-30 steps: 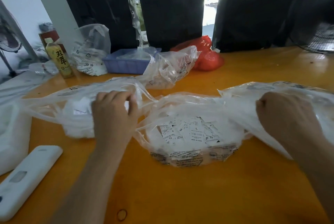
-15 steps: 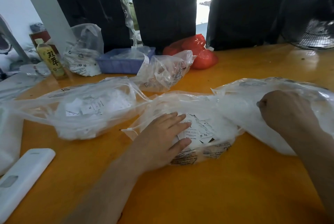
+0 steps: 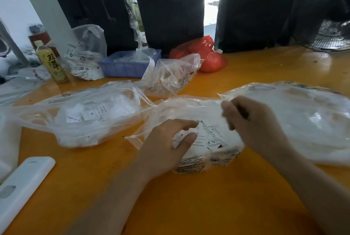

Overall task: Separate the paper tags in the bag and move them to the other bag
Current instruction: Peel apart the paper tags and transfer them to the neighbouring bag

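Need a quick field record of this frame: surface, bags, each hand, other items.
surface: orange table
middle bag: clear plastic, printed paper tags inside
left bag: clear, holds white tags
right bag: clear, white contents, unclear
left hand: in middle bag's mouth, fingers straight, touching the tags
right hand: over middle bag, blurred, grip unclear
other: green bottle, blue basket, red bag, white case

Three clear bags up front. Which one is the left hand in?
The middle clear plastic bag, with black print along its bottom edge. The left hand rests on the paper tags inside it; the side bags hold no hand.
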Demonstrator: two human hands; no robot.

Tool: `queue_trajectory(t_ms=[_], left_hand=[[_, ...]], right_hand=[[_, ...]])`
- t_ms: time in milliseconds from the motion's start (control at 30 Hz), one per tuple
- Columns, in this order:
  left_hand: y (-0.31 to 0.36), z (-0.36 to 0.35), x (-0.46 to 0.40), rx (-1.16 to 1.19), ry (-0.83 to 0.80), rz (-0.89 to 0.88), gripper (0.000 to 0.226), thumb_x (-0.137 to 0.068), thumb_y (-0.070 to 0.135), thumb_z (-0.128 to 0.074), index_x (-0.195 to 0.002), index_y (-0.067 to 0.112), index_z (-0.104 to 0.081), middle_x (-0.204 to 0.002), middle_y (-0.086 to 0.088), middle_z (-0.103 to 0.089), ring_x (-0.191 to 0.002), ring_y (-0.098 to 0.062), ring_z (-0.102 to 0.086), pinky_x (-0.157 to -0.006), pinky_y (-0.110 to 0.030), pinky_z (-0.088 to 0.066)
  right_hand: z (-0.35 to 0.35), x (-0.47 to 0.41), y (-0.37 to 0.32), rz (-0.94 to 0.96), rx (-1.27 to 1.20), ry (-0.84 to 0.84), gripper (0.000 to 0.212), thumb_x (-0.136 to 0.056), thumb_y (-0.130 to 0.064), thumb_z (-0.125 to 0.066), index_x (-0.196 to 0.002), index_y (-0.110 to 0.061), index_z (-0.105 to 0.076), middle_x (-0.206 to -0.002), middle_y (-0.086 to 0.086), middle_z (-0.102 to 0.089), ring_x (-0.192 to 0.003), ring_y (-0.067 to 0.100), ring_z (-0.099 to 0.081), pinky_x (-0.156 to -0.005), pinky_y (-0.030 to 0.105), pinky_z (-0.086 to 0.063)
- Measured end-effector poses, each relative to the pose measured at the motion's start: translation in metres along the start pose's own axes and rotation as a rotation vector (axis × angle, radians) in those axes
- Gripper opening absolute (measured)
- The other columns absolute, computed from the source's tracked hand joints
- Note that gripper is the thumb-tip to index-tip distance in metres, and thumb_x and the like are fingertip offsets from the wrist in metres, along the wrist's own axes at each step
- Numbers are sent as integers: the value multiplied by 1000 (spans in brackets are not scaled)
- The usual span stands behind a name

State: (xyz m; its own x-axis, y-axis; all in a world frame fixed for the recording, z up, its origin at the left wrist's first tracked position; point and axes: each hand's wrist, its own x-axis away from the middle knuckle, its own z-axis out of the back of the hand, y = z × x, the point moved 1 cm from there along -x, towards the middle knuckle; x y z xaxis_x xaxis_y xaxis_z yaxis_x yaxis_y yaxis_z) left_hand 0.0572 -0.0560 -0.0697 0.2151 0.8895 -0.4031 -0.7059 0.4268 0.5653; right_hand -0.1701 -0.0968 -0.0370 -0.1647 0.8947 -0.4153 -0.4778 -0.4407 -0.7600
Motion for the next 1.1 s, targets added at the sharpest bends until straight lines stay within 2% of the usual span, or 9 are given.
queue_trajectory(t_ms=[100, 200, 333, 467, 600, 667, 833, 933, 1100], left_hand=[[5, -4, 1, 443, -5, 136, 49, -93, 51, -71, -138, 41, -58, -120, 26, -69, -115, -5, -69, -96, -19, -54], [8, -8, 0, 643, -29, 202, 53, -87, 48, -76, -138, 40, -60, -124, 11, -73, -111, -18, -74, -94, -29, -60], [8, -8, -2, 703, 92, 272, 17, -92, 33, -80, -109, 37, -78, -102, 3, -80, -90, -16, -78, -82, -22, -59], [5, -7, -3, 847, 171, 366, 23, -78, 37, -82, -100, 32, -82, -92, -4, -80, -79, -14, -75, -77, -23, -59], [6, -7, -3, 854, 148, 373, 23, -86, 24, -82, -107, 33, -80, -93, -5, -79, -82, -17, -74, -78, -26, -60], [6, -7, -3, 822, 131, 372, 25, -92, 17, -80, -110, 35, -79, -96, -4, -79, -86, -18, -75, -79, -26, -60], [12, -4, -2, 872, 85, 377, 25, -83, 36, -86, -107, 31, -81, -109, -4, -80, -101, -20, -76, -76, -28, -62], [9, -3, -4, 923, 129, 411, 21, -78, 36, -89, -95, 25, -83, -104, -10, -80, -95, -22, -77, -70, -26, -61], [11, -4, -4, 966, 118, 414, 25, -71, 38, -90, -92, 27, -82, -110, -8, -80, -101, -24, -77, -79, -27, -61]], right_hand=[[-22, 8, -3, -55, -143, -175, 39, -102, -47, -52, -70, -28, -63, -55, -5, -61, -42, 7, -43, -43, 20, -38], [-33, 11, -2, -87, -203, -245, 42, -103, -48, -50, -70, -27, -64, -53, -3, -58, -44, 10, -43, -46, 24, -38], [-34, 13, -2, -159, -310, -282, 49, -100, -59, -46, -74, -23, -67, -57, 1, -61, -45, 10, -44, -46, 25, -37], [-30, 15, -5, -164, -487, -312, 52, -91, -74, -46, -93, -29, -72, -75, 6, -72, -52, 14, -55, -47, 24, -42], [-32, 15, -3, -44, -251, -259, 12, -98, -40, -64, -92, -29, -68, -75, -4, -73, -50, 8, -58, -50, 26, -52], [-34, 16, -2, -20, -171, -208, 13, -100, -34, -62, -89, -30, -68, -74, -8, -73, -49, 8, -58, -50, 26, -53], [-38, 18, -3, 103, -20, -162, 12, -97, -38, -64, -89, -30, -69, -70, -12, -69, -53, 10, -57, -47, 20, -44], [-39, 18, -2, 73, -57, -152, 17, -99, -39, -62, -84, -33, -66, -67, -18, -67, -49, 7, -56, -47, 18, -44], [-37, 15, -1, -49, -239, -115, 19, -103, -36, -58, -89, -30, -71, -73, -11, -74, -49, 4, -59, -48, 16, -45]])
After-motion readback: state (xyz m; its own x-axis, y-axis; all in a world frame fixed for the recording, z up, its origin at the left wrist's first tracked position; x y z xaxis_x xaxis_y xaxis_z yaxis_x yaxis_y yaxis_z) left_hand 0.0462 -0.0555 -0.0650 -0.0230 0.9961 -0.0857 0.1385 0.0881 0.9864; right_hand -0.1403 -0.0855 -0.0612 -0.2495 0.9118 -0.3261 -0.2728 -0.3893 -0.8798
